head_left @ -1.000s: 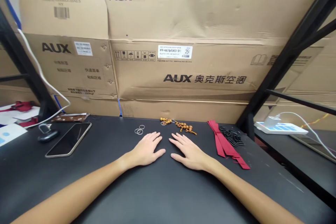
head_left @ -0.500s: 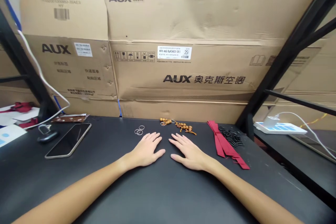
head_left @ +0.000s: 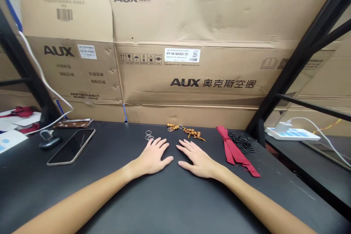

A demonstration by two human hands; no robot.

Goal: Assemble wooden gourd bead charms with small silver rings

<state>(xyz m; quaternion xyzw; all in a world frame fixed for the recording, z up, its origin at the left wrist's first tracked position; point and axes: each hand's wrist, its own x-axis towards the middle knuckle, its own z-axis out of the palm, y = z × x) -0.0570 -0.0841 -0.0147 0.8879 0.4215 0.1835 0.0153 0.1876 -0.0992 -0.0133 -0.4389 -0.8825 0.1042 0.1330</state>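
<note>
On the black table [head_left: 175, 204], left hand [head_left: 152, 158] lies beside three rings [head_left: 148, 135].

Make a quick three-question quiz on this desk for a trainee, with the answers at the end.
1. True or false: the red fabric strip lies to the right of the right hand.
2. Which lies closest to the left hand? A) metal rings B) smartphone C) black buckles
3. Fill in the blank: the brand printed on the cardboard boxes is ____.

Key: 1 true; 2 A; 3 AUX.
</note>
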